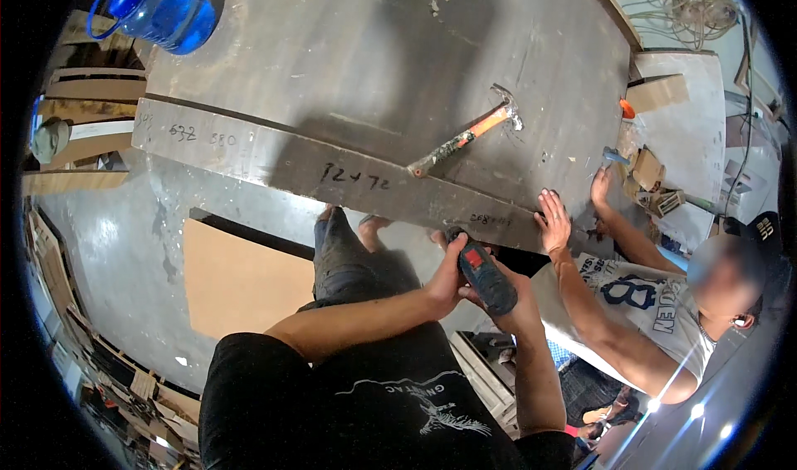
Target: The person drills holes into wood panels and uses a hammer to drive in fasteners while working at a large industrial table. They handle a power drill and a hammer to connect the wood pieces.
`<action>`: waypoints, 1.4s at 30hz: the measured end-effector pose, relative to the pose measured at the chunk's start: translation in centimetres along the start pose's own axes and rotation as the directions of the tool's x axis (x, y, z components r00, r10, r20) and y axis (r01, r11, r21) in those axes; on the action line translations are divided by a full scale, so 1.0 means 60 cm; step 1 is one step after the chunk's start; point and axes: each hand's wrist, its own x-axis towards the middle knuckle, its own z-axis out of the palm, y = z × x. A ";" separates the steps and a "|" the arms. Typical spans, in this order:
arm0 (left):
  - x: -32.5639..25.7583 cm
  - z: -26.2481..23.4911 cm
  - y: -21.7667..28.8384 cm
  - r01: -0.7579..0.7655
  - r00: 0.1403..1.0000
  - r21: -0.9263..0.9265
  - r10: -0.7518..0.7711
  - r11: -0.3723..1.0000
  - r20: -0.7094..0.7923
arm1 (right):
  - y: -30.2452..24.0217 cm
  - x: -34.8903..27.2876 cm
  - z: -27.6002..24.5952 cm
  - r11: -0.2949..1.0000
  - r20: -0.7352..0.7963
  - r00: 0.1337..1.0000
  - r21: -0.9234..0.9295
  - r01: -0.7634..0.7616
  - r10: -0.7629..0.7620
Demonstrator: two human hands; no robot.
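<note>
- We grip a dark power tool (491,286), its tip hard to make out, in our left hand (444,287) and right hand (523,305), near the edge of the table (315,55).
- Beyond, a hammer (466,140) lies there.
- Farther, a blue jug (176,20).

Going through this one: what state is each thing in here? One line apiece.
Power tool: held in both hands; running or not, cannot tell.
Left hand: closed around the tool.
Right hand: closed around the tool.
Hammer: lying on the table, unheld.
Blue jug: lid on.
Table: scuffed, handwriting along its near edge.
Co-worker's hand: resting at the table edge.
Wires: loosely coiled.
</note>
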 end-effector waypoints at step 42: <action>0.001 0.001 -0.017 0.107 0.990 -0.245 -0.081 0.964 0.116 | 0.004 0.019 -0.025 0.977 0.106 0.991 -0.187 0.099 -0.080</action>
